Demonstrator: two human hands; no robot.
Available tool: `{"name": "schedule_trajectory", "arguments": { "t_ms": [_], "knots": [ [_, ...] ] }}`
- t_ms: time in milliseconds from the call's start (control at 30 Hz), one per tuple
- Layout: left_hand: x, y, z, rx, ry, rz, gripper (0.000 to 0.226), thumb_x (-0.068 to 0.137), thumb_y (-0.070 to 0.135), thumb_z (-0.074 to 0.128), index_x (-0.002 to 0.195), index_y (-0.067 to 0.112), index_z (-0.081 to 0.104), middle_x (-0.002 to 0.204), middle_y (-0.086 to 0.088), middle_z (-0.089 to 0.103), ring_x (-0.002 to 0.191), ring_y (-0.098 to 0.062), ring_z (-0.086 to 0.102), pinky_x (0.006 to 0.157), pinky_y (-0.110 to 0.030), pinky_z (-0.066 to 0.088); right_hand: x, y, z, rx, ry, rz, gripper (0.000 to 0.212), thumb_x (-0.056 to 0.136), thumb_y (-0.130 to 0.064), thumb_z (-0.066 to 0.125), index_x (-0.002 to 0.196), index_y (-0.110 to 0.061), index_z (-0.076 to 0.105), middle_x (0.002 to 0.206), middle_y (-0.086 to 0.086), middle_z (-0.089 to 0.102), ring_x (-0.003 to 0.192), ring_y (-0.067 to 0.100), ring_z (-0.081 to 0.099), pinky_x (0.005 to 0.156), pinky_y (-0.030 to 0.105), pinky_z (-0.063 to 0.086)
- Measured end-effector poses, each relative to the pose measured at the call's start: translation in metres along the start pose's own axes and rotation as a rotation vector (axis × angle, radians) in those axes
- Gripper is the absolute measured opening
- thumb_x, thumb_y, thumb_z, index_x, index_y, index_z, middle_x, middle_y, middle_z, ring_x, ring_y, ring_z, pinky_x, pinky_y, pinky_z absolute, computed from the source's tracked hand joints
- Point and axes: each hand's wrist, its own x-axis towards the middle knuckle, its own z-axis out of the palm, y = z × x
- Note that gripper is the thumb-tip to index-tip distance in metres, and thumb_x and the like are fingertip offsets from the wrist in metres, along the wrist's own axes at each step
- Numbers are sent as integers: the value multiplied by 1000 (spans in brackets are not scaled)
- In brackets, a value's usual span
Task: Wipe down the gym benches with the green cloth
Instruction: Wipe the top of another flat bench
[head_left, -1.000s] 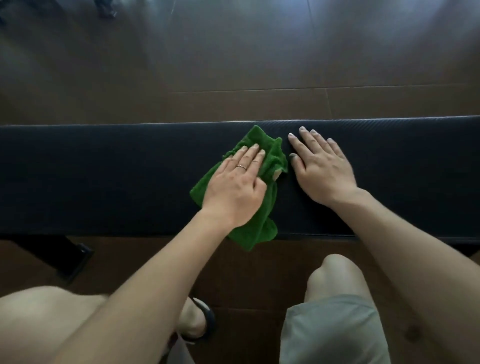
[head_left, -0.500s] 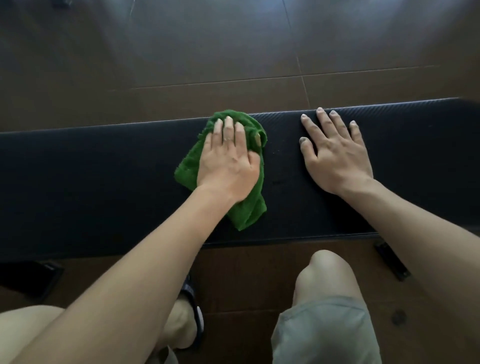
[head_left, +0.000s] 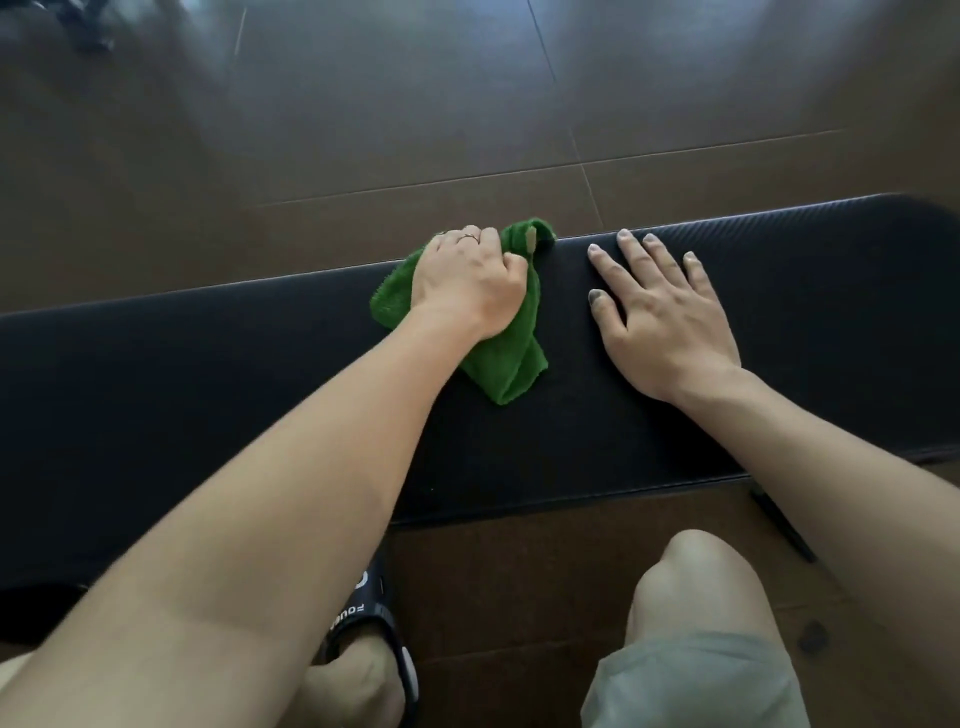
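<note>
Green cloth (head_left: 506, 371) lies bunched at the far edge of the long black worktop (head_left: 208, 395), under the left hand (head_left: 467, 283), whose fingers curl over it. Worktop runs left to right. Right hand (head_left: 660, 317) rests flat just beside, fingers spread, possibly blocking a rightward stroke.

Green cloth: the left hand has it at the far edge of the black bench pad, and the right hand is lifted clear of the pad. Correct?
Not quite. The right hand is not lifted; the head view shows it lying flat on the black bench pad, fingers spread. The left hand does have the green cloth at the far edge.
</note>
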Motion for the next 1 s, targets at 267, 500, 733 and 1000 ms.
{"name": "schedule_trajectory", "arguments": {
  "t_ms": [267,500,733,1000],
  "knots": [
    [-147,3,14,3,-31,140,72,102,47,9,166,16,9,174,-3,9,161,-18,2,130,-33,-6,-7,0,0,14,8,-7,59,107,-51,18,164,-37,17,174,-3,9,160,15,2,129,45,-1],
    [-78,-45,5,-25,23,88,70,99,42,16,166,24,15,174,5,9,160,-11,5,130,-31,0,-2,0,0,26,21,-7,60,105,-53,17,164,-38,19,174,-4,11,160,14,4,130,44,0],
    [-23,-36,-2,23,46,-171,54,106,35,20,151,13,41,158,-13,42,149,-28,34,126,-41,17,-4,0,-2,38,20,1,59,106,-52,20,164,-39,20,174,-4,11,160,14,4,130,44,-1],
    [-196,-11,29,20,64,33,69,103,47,17,165,16,20,172,-6,20,160,-22,12,131,-37,3,-8,2,-3,50,2,-19,60,106,-50,17,164,-36,18,174,-2,9,160,16,2,130,45,-2]
  ]
}}
